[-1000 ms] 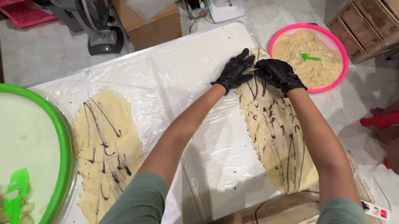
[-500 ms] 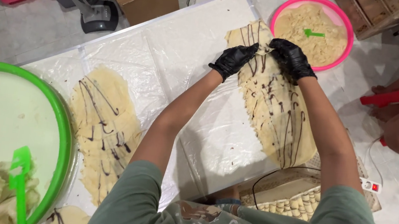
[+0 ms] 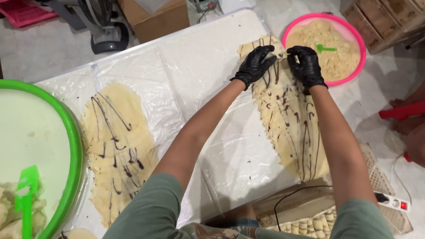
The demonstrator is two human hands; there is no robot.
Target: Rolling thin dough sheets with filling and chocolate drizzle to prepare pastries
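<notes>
Two gloved hands, left [image 3: 253, 65] and right [image 3: 306, 64], pinch shut on the far edge of a thin dough sheet [image 3: 290, 122] streaked with dark sauce, lying on the plastic-covered counter [image 3: 196, 76] in the upper centre of the frame. It looks soft, light and tearable, best held along its edge. Upper right, a pink bowl [image 3: 356, 42] holds pale dough; lower left, a green basin [image 3: 73, 137] holds dough pieces.

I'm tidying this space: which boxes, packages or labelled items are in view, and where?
Cardboard box: top centre on the floor, brown, rectangular, with a clear plastic sheet on top.
Power strip: lower right on the floor, white and long, with a small red label at one end.
No screens or signs show.
</notes>
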